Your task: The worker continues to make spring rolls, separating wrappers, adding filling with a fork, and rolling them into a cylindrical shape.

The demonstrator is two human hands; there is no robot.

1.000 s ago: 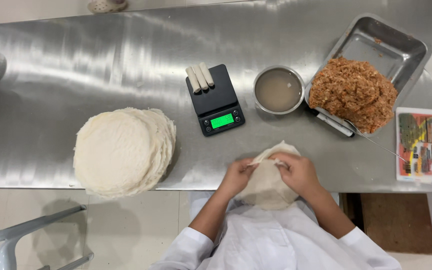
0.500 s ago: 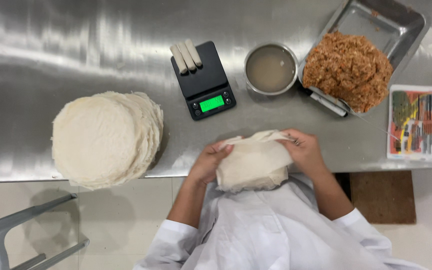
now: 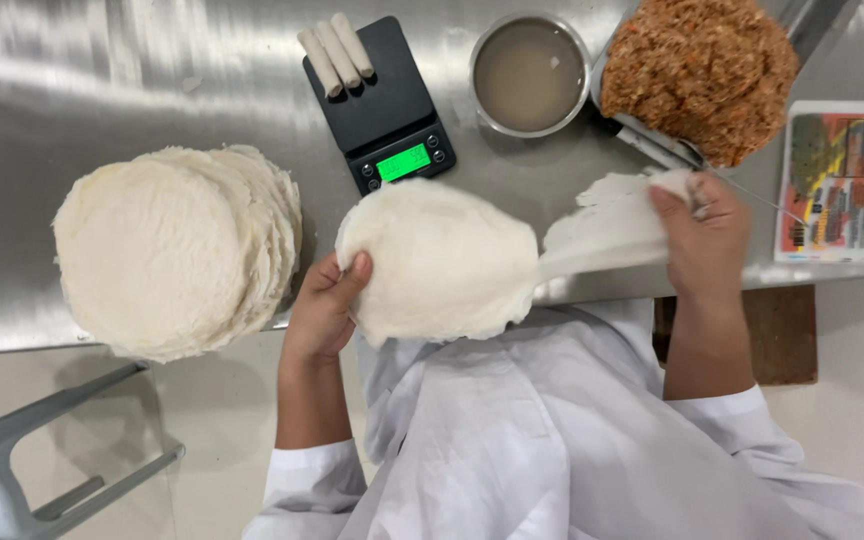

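Wrappers, thin, round and white, are what both hands are working on at the near edge of the steel bench (image 3: pixel 102 70). Going left to right: a tall stack of wrappers (image 3: pixel 172 250) sits at the near left edge, slightly fanned and overhanging it, apparently untouched. Next, the left hand (image 3: pixel 324 305) grips a small bundle of wrappers (image 3: pixel 442 260) held just off the near edge, thumb on top and fingers clamped under its left rim. Behind it, toward the middle of the bench, stands a black scale (image 3: pixel 382 100) with a lit green display and three pale rolled pieces (image 3: pixel 335 50) on its far corner, so some rolling looks already done. To its right is a round metal bowl of cloudy liquid (image 3: pixel 530 72), then a metal tray (image 3: pixel 812 25) heaped with brownish minced filling (image 3: pixel 700 72) at the far right corner. The right hand (image 3: pixel 702 245), closed in a pinch, peels a single wrapper (image 3: pixel 602 230) away from the bundle; the sheet stretches taut between the two hands and is probably still stuck at one edge, though that join is hard to see. No filling lies on any sheet yet. A printed coloured card (image 3: pixel 832 180) lies at the right edge.
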